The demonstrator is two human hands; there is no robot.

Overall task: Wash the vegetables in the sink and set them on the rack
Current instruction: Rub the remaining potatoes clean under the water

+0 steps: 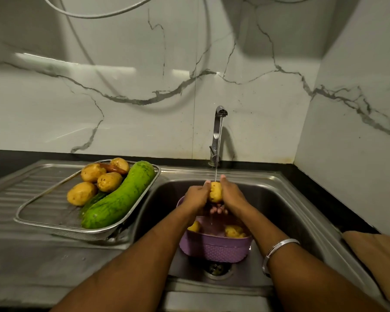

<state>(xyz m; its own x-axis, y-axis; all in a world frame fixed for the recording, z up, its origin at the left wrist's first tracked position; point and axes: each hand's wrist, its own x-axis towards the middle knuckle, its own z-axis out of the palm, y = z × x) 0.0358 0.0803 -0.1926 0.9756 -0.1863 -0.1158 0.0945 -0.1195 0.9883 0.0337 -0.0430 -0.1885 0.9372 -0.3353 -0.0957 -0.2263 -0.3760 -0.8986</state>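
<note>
Below, a purple basket [214,247] sits in the sink [286,199]; left hand [195,195] and right hand [231,194] grip a potato [216,192] between them under the tap [218,131]

No text, label, brand, number or sign can be read anywhere in the view.
</note>
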